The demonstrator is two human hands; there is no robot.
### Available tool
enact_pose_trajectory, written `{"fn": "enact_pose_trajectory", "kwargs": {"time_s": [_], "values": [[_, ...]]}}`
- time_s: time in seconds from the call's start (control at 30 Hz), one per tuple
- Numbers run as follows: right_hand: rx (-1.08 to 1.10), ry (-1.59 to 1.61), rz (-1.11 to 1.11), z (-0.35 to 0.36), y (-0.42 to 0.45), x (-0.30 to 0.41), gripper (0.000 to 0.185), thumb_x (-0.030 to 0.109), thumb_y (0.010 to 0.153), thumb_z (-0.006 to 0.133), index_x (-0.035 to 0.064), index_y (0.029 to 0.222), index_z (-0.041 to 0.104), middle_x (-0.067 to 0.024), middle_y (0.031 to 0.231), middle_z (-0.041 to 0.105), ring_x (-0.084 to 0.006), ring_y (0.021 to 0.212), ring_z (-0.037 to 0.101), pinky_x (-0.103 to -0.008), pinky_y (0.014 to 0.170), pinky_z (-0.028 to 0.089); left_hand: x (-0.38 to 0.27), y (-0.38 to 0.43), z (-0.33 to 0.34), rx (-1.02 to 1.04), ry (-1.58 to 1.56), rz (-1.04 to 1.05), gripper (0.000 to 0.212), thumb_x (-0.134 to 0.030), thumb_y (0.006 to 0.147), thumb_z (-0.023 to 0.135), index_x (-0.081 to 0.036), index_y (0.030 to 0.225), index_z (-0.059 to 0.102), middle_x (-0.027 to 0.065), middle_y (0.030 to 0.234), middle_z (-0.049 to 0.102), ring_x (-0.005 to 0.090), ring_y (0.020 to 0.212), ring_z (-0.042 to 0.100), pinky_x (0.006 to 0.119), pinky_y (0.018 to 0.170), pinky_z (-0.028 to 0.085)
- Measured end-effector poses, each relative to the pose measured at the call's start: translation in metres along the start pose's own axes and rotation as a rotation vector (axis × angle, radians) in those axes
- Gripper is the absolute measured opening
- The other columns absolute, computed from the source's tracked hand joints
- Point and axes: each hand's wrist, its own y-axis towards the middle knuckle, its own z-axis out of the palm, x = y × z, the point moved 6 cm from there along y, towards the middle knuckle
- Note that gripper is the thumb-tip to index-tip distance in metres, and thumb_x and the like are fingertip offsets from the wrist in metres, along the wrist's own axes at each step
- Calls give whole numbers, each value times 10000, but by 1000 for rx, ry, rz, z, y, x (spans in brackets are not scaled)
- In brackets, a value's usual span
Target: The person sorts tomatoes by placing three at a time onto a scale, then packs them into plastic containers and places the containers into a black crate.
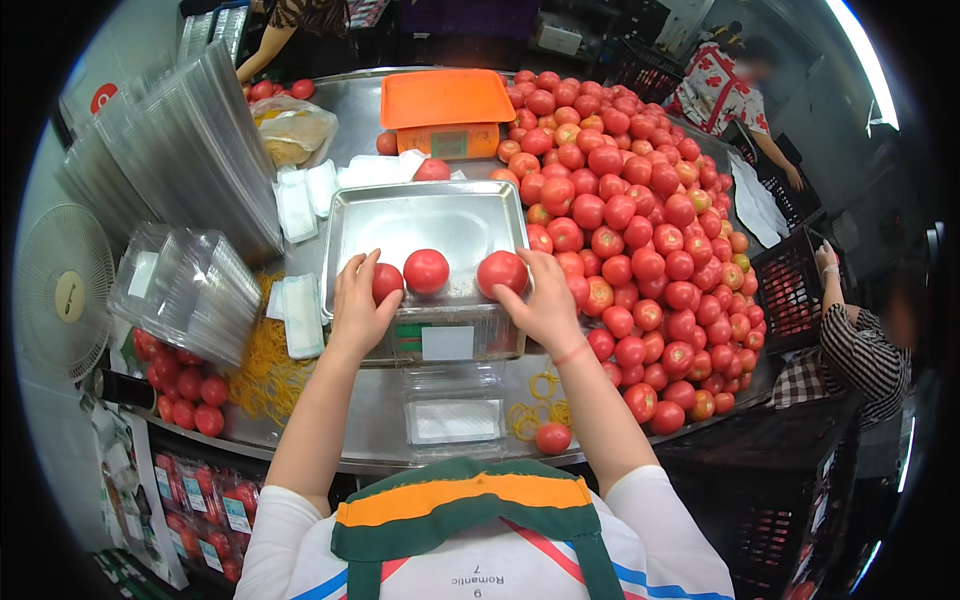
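Note:
A shiny metal tray [420,217] lies before me, with a red tomato [426,271] near the middle of its front edge. My left hand [360,307] curls around a second tomato [387,283] at the tray's front left corner. At the front right, the fingers and thumb of my right hand [546,300] grip a larger tomato [501,274]. Under the tray is a base with a clear plastic cover, bearing a white label [448,343]. Closer to me sits a clear plastic punnet [456,442] with a white absorbent pad [456,420] in it.
A big heap of tomatoes [645,240] borders the tray on the right. Leftward are yellow rubber bands [262,390], absorbent pads [302,315], clear punnets [187,292] and tall punnet stacks [180,142]. Behind stands an orange scale [448,97]. Other people work around the table.

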Motion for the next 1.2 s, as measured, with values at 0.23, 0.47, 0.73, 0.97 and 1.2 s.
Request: {"fn": "enact_pose_trajectory", "kwargs": {"time_s": [0.23,0.47,0.73,0.97,1.2], "values": [[237,26,152,41,27,-23,521,234,720,674,-9,1141,486,-153,1009,570,-286,910,581,-355,755,488,41,7,18,118,-1369,-720,547,-230,777,671,-25,1227,435,162,1136,513,296,969,553,387,815,489],[289,1860,789,19,-40,-3,495,402,866,506,40,1195,433,-139,1038,555,-259,871,586,-310,590,501,-23,-40,10,315,-2119,-823,558,-450,887,460,-50,1266,376,192,1110,492,328,995,546,391,774,531],[474,325,-143,15,-109,45,823,164,622,760,34,1311,329,-163,1125,485,-321,998,520,-388,883,430,-57,-113,27,508,-377,264,733,-157,588,768,-128,1253,459,145,1109,454,319,1028,476,393,886,422],[288,348,-197,31,-57,48,424,92,691,683,18,1082,539,-166,1049,525,-342,994,513,-366,843,442,-58,-148,60,545,179,542,591,-207,767,614,-293,1318,415,124,1341,381,314,1250,349,512,1009,272],[344,111,-138,103,51,62,453,139,667,677,20,1082,544,-158,1049,528,-328,1003,510,-385,859,441,-59,-143,64,599,175,515,580,-220,776,620,-318,1310,417,126,1354,365,323,1271,320,514,1017,262]]}}
